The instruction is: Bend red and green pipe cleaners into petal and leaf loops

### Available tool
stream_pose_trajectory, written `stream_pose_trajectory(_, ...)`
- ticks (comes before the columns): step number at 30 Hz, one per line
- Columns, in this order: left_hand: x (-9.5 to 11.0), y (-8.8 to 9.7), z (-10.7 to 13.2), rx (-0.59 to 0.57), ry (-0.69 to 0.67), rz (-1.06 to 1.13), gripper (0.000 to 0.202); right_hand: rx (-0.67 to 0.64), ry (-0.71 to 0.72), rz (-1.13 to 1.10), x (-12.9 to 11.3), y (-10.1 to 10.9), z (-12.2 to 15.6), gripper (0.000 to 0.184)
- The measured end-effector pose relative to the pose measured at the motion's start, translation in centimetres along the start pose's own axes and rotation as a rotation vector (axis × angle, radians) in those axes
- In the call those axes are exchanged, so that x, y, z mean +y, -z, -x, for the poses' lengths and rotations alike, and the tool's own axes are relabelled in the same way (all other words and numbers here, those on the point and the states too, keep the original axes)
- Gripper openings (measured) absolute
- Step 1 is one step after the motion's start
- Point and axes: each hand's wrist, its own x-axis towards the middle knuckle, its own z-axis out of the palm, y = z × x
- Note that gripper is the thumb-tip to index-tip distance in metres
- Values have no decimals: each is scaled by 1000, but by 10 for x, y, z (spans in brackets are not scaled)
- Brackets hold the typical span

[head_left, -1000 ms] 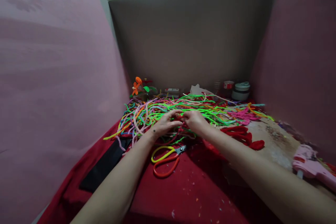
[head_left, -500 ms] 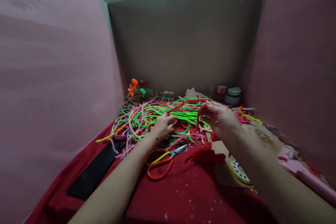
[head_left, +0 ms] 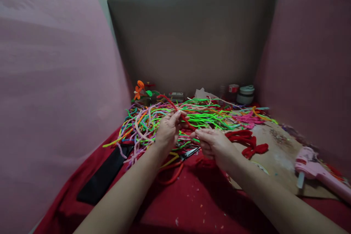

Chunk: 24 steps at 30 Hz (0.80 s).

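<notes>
A big heap of coloured pipe cleaners (head_left: 192,115), mostly green, lies on the red cloth (head_left: 192,204). My left hand (head_left: 166,131) is raised over the heap's near edge, its fingers pinched on a red pipe cleaner (head_left: 175,109) that arcs up and back to the left. My right hand (head_left: 214,144) is just to the right and lower, fingers curled and pinched on the same red pipe cleaner's near end. Scissors with yellow and orange handles (head_left: 175,166) lie partly under both hands.
Red folded pipe-cleaner pieces (head_left: 246,142) lie on a cardboard sheet (head_left: 276,161) at the right, with a pink glue gun (head_left: 315,170). A black flat object (head_left: 105,175) lies left. An orange pipe-cleaner flower (head_left: 139,89) and small jars (head_left: 244,95) stand at the back. Panel walls enclose three sides.
My right hand has dropped from over the heap toward me and to the left. My left hand has lifted with the red pipe cleaner, which now arcs upward.
</notes>
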Motion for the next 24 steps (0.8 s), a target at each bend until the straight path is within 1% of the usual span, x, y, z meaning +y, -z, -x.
stream_pose_trajectory(2, 0, 9, -9, 70, 94, 206, 13, -17, -48, 13, 3, 1, 7, 27)
stream_pose_trajectory(3, 0, 13, -13, 94, 116, 270, 10, -10, -66, 20, 6, 1, 10, 28)
stream_pose_trajectory(6, 0, 21, -20, 133, 113, 358, 6, 11, -117, 11, 14, 2, 18, 28)
stream_pose_trajectory(10, -1, 26, -23, 194, 97, 353, 6, 48, -153, 26, 24, 0, 21, 25)
stream_pose_trajectory(15, 4, 38, -30, 303, 86, 395, 11, -3, -163, 7, 32, 5, 19, 23)
stream_pose_trajectory(19, 9, 47, -34, 336, 75, 382, 14, -37, -134, -9, 34, 8, 19, 27)
stream_pose_trajectory(24, 8, 55, -37, 370, 26, 276, 6, -21, -118, 105, 31, 6, 22, 30)
